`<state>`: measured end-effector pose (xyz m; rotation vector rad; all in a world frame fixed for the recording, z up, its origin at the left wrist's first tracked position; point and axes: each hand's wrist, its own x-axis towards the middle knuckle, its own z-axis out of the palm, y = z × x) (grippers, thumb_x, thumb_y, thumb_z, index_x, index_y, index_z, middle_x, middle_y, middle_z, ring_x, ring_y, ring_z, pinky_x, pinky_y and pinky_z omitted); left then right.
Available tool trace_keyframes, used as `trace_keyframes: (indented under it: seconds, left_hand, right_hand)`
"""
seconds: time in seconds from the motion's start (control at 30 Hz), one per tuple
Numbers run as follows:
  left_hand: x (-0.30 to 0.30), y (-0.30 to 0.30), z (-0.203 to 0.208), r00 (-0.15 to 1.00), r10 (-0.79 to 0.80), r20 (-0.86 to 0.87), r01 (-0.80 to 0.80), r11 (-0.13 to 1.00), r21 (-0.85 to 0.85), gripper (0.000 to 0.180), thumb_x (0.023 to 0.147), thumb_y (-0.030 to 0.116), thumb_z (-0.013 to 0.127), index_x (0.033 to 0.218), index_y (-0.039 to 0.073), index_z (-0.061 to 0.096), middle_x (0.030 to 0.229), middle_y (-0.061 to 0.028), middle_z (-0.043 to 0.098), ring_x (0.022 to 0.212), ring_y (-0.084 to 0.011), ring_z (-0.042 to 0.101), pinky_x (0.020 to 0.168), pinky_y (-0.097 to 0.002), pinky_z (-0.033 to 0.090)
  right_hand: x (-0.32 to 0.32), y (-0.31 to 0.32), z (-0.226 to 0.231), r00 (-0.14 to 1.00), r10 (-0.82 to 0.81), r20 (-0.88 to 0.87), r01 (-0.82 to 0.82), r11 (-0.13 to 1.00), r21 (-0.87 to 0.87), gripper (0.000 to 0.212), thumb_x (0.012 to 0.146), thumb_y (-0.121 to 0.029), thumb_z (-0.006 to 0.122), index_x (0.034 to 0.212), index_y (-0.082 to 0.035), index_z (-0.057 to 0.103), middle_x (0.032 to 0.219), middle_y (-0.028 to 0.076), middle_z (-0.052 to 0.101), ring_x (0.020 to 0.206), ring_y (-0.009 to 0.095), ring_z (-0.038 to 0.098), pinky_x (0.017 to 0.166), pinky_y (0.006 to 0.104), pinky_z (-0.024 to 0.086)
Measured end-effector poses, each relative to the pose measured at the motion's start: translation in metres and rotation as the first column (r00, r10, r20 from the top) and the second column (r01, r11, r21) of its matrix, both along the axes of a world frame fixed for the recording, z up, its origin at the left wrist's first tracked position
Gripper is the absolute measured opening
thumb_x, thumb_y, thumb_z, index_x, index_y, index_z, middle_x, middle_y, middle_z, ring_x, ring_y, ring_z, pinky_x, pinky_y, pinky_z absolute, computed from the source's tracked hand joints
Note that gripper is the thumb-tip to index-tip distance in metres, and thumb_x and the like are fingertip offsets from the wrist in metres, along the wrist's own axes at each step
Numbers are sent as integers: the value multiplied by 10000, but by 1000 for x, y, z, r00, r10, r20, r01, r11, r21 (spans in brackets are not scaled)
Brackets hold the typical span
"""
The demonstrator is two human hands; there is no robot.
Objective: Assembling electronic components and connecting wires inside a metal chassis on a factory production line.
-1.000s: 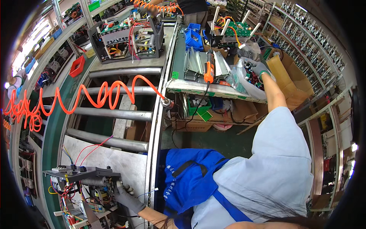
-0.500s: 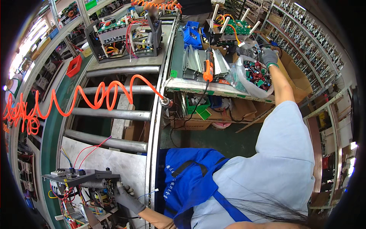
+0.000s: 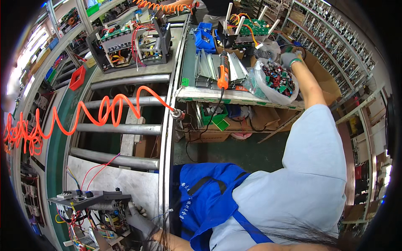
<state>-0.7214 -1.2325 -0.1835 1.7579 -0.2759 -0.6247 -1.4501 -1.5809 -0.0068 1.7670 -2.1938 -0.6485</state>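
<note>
My left hand (image 3: pixel 141 221), in a grey glove, grips the right side of an open electronic unit (image 3: pixel 90 201) at the lower left. That unit has a dark panel, a coil and many coloured wires. My right hand (image 3: pixel 289 59), also gloved, reaches far out over the right-hand bench. It is at the far edge of a clear plastic bag (image 3: pixel 295 90) full of small circuit parts (image 3: pixel 276 79) with red and black leads. Its fingers are blurred and partly hidden, so I cannot make out whether they hold anything.
A roller conveyor (image 3: pixel 119 129) runs along the left, with a second open unit (image 3: pixel 130 46) farther up. An orange coiled hose (image 3: pixel 100 113) crosses it. On the bench are an orange electric screwdriver (image 3: pixel 223 73), metal plates (image 3: pixel 205 67), blue bins (image 3: pixel 204 39) and a cardboard box (image 3: pixel 324 79).
The view has shifted slightly. My right hand has turned, its fingers now pointing more to the left, over the bag's far edge. My left hand stays at the unit.
</note>
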Motion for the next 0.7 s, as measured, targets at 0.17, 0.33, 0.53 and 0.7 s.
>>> trace_keyframes:
  seconds: [0.17,0.33,0.53,0.7]
  left_hand:
    - [16,12,-11,996,-86,-6,85,995,-46,272,925,282,619,762,77,545,594,15,486,448,-58,427,390,-197,264]
    - [13,8,-19,999,-47,14,48,995,-83,299,931,321,628,758,91,547,578,19,483,428,-58,418,368,-194,278]
    - [18,7,-18,998,-50,-26,49,998,-45,283,928,321,633,782,87,567,596,14,506,437,-58,432,372,-193,279]
    - [10,10,-14,1000,-8,-18,7,999,-41,280,928,305,626,773,80,567,599,15,509,442,-60,437,377,-197,280]
  right_hand:
    - [-20,-8,-18,931,-126,342,235,924,-300,300,691,-208,698,934,-33,727,1036,225,682,905,357,673,833,425,519]
    - [-1,-26,26,936,-182,302,288,890,-354,369,758,-284,614,981,-6,707,1051,224,682,956,352,668,847,409,515]
    - [6,-13,31,987,-100,129,129,963,-236,429,815,-371,564,1012,-14,698,1098,229,661,1023,368,646,871,437,511]
    - [41,0,37,965,-200,169,253,878,-407,396,803,-326,566,1026,-30,703,1128,213,655,1048,370,635,880,455,509]
